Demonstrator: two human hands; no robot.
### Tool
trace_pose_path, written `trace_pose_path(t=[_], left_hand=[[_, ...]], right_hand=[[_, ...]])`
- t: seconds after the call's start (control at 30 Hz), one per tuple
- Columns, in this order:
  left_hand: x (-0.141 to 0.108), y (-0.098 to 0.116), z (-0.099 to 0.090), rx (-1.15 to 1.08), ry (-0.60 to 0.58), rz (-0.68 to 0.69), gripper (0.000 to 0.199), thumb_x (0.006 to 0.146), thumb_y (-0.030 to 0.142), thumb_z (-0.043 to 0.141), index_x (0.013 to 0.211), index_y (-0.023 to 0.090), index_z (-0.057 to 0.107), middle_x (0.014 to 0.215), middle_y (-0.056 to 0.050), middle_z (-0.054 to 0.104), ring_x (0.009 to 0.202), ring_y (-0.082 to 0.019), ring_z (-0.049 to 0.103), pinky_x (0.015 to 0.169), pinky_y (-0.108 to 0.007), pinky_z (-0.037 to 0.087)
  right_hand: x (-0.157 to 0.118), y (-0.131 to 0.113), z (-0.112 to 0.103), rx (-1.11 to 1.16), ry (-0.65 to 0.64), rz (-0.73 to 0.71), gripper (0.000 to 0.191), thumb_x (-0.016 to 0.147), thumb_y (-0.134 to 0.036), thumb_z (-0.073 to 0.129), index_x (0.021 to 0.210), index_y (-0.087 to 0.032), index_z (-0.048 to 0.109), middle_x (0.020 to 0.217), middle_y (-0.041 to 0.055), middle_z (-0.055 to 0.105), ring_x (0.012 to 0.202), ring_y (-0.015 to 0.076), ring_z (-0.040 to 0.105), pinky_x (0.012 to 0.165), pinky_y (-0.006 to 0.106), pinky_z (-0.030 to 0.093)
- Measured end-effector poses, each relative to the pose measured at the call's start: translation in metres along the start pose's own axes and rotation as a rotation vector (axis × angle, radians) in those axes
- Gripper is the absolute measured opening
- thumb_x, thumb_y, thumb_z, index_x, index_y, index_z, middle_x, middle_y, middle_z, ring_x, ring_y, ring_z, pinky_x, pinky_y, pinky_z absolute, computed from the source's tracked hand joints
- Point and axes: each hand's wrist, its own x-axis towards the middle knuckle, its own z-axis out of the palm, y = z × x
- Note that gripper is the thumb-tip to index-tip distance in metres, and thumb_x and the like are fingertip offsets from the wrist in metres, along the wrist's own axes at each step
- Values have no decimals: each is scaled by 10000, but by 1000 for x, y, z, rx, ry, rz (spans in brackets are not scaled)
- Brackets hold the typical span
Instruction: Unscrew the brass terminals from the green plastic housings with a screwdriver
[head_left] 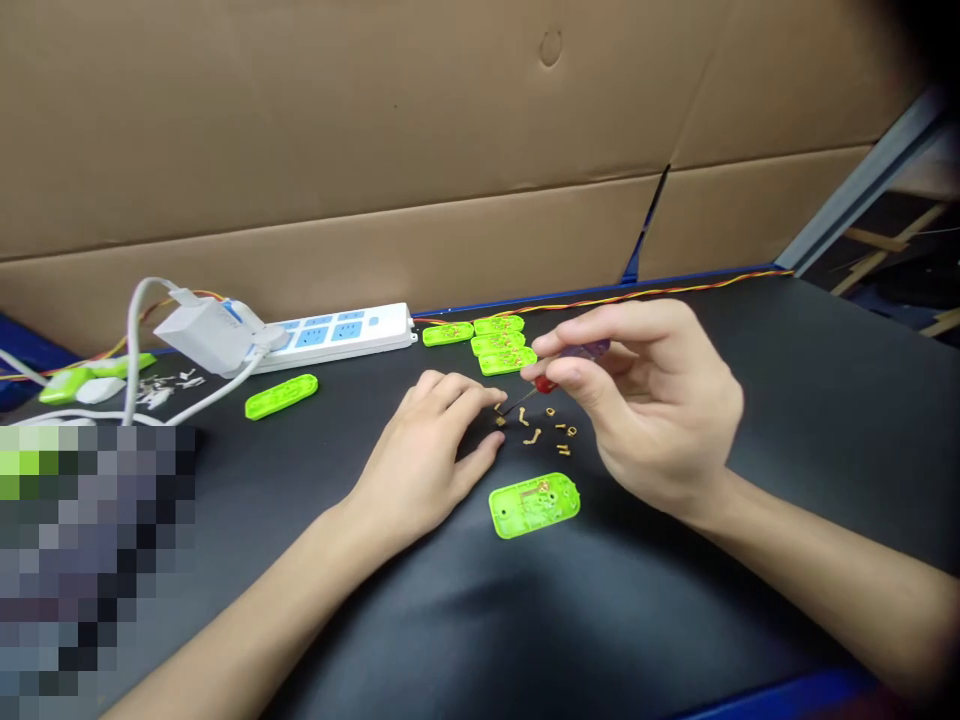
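Observation:
My right hand point(660, 410) is closed around the handle of a small screwdriver point(545, 384), red near the shaft, whose thin shaft slants down to the left. Its tip is at a tiny brass piece point(500, 421) on the black table; whether they touch I cannot tell. My left hand point(416, 455) rests on the table, thumb and forefinger apart on either side of that piece. Several loose brass parts point(532, 437), among them bent strips and small rings, lie below the screwdriver. Nearer me sits a green plastic casing half point(517, 520) with its inside up and some brass fitted in it.
Several green casing halves point(448, 335) lie at the back, and another casing piece point(282, 397) is at left. Behind it stands a white power strip point(390, 325) with a plugged-in adapter point(206, 338) and cables. Small white parts point(161, 392) are scattered left. A cardboard wall point(450, 130) rises behind.

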Motion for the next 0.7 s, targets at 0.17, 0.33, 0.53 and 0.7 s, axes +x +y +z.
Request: trace_pose_path(t=[0.17, 0.33, 0.53, 0.7], left_hand=[[-1, 1, -1, -14, 5, 39, 119, 925, 262, 572, 1006, 198, 632, 945, -27, 666, 920, -210, 517, 795, -352, 462], [-2, 1, -4, -20, 3, 1, 59, 931, 237, 577, 931, 208, 629, 882, 4, 674, 859, -176, 543, 758, -306, 449], [-2, 0, -6, 15, 17, -17, 111, 920, 305, 610, 911, 202, 653, 860, 3, 686, 833, -175, 559, 731, -298, 449], [-3, 1, -6, 72, -48, 79, 235, 976, 326, 503, 980, 205, 704, 919, -30, 704, 855, -190, 537, 775, -331, 460]], right_hand=[[-2, -9, 1, 3, 17, -58, 219, 821, -184, 707, 1002, -288, 642, 916, -25, 706, 783, 152, 718, 663, 301, 650], [0, -7, -1, -6, 17, -54, 218, 815, -167, 710, 997, -266, 643, 941, -15, 698, 769, 146, 719, 690, 305, 655], [4, -1, -2, -41, 52, -25, 151, 823, -187, 697, 957, -237, 651, 895, -23, 686, 723, 134, 713, 624, 288, 626], [5, 2, -3, -64, 49, -24, 141, 827, -197, 689, 956, -247, 659, 882, -26, 676, 764, 144, 719, 619, 289, 630]])
